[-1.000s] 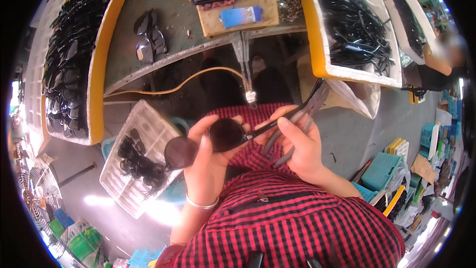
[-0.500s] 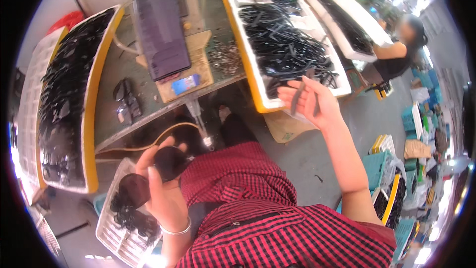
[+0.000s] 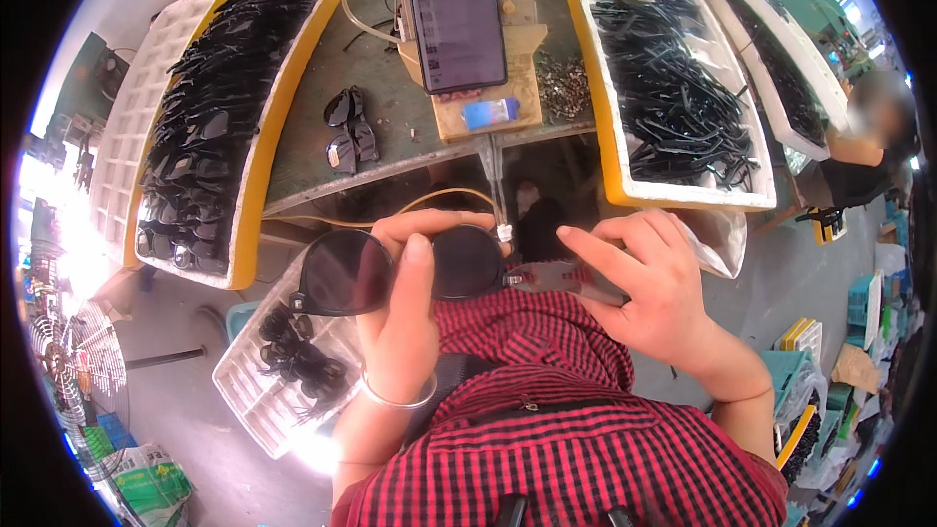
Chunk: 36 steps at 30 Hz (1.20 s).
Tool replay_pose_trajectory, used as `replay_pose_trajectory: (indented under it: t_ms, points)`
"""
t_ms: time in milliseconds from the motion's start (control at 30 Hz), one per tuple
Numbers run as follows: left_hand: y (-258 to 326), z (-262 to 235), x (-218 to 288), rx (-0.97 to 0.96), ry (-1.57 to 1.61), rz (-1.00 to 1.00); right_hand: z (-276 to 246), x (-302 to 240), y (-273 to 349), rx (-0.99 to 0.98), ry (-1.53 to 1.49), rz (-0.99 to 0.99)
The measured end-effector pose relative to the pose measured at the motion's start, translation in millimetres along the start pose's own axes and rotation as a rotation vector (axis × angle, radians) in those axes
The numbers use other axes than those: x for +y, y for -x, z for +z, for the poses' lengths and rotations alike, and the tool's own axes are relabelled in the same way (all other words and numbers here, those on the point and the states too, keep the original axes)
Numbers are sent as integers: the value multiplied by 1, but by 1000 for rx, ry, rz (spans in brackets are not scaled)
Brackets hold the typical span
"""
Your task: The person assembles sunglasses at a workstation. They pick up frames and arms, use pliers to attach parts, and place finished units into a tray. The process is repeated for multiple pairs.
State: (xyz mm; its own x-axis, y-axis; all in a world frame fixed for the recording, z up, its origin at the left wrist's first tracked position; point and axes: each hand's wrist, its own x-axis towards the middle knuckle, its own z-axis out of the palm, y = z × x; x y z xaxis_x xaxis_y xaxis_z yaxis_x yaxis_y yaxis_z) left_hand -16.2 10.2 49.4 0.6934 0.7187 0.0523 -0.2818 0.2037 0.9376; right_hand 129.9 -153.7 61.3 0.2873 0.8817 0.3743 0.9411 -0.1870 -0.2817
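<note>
My left hand (image 3: pixel 402 332) grips the dark front of a pair of sunglasses (image 3: pixel 344 270) by its middle, thumb over the bridge and fingers behind. Its two dark round lenses lie on either side of my thumb. Closed around a dark temple arm (image 3: pixel 558 276), my right hand (image 3: pixel 656 288) brings that arm's end to the hinge at the front's right edge. Whether the two parts are joined cannot be made out. Part of the temple arm is blurred, and its far end is hidden in my right palm.
A bench (image 3: pixel 293 171) carries a phone (image 3: pixel 454 20), folded sunglasses (image 3: pixel 349 132) and a blue-labelled item (image 3: pixel 490 113). At right is a foam tray (image 3: pixel 708 197) of temple arms; at left, a yellow-edged tray (image 3: pixel 256 205) of sunglasses. A white crate (image 3: pixel 256 385) stands low left. A person (image 3: pixel 864 156) sits far right.
My right hand has come from the temple-arm tray over to the sunglasses front, bringing a temple arm to its hinge. My left hand has raised the front and turned it more level.
</note>
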Motion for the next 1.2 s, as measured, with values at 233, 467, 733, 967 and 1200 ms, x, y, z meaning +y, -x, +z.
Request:
replay_pose_trajectory:
  t_ms: [233, 467, 733, 967, 1200]
  points:
    - [-4, -9, -2, -129, 127, -52, -4, 3, -1, -196, -349, 91]
    - [-14, -25, -27, 8, 106, 166, 3, 23, -4, -571, -1134, 609]
    - [-110, -145, -38, 408, -592, -59, 10, 115, -87, -98, 334, 365]
    - [-180, -154, -72, 619, -1393, -46, 41, 135, -97, 122, 545, 245]
    - [-189, -134, -67, 645, -1618, -215, 14, 72, -24, 247, -35, 269]
